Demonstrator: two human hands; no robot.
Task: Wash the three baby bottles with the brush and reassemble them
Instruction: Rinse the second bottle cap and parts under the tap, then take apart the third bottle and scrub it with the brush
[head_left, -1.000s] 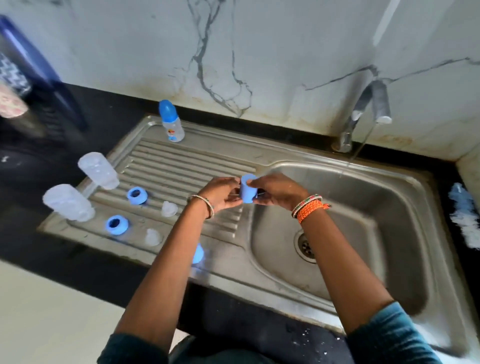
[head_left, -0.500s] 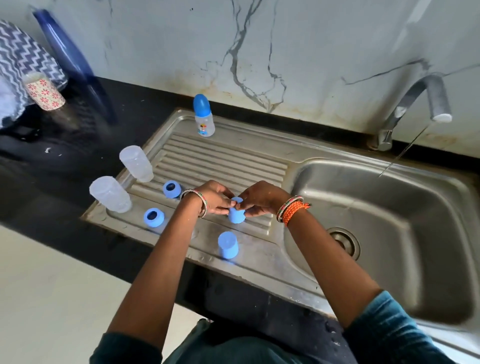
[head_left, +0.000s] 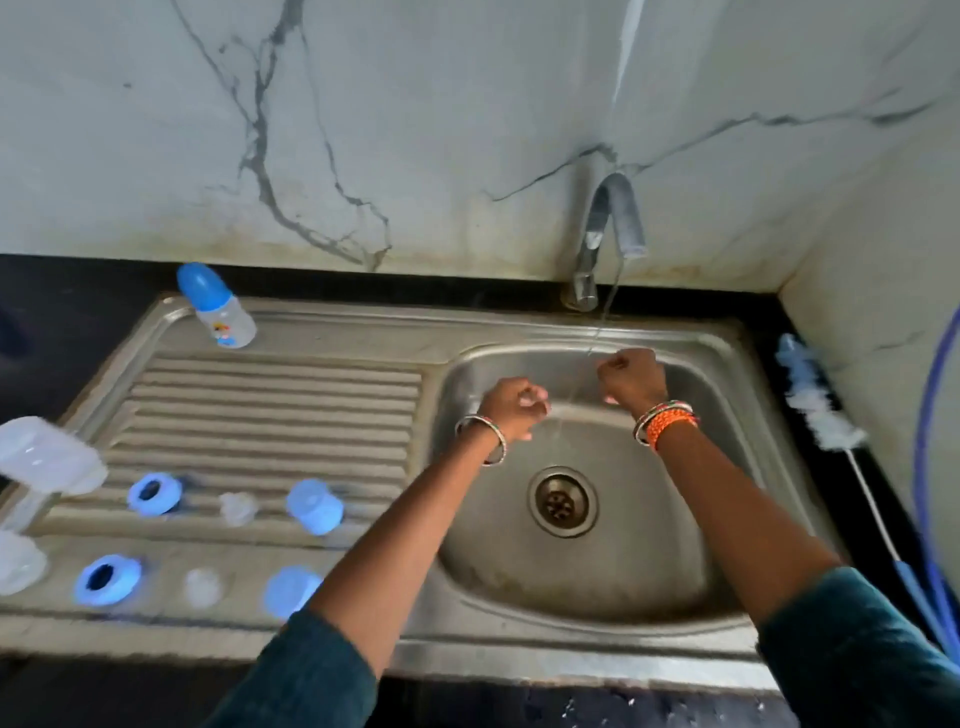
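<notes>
My left hand (head_left: 511, 402) and my right hand (head_left: 631, 376) hang over the sink basin (head_left: 727, 545) with fingers curled, holding nothing, one on each side of a thin water stream. On the drainboard (head_left: 270, 405) lie two blue caps (head_left: 314, 506) (head_left: 288, 590), two blue rings (head_left: 154, 493) (head_left: 106, 579) and two clear nipples (head_left: 238, 508) (head_left: 202, 587). Two clear bottle bodies (head_left: 49, 462) (head_left: 18, 561) stand at the far left. One assembled bottle (head_left: 215, 306) with a blue cap stands at the back. The bottle brush (head_left: 821, 410) lies on the counter to the right.
The tap (head_left: 613, 228) at the back wall runs a thin stream into the basin above the drain (head_left: 562, 501). A blue hose (head_left: 930, 467) curves along the right wall. Black counter surrounds the steel sink.
Both hands let go of the blue cap, which now stands on the drainboard, and moved right to the running water over the basin. The view swung right.
</notes>
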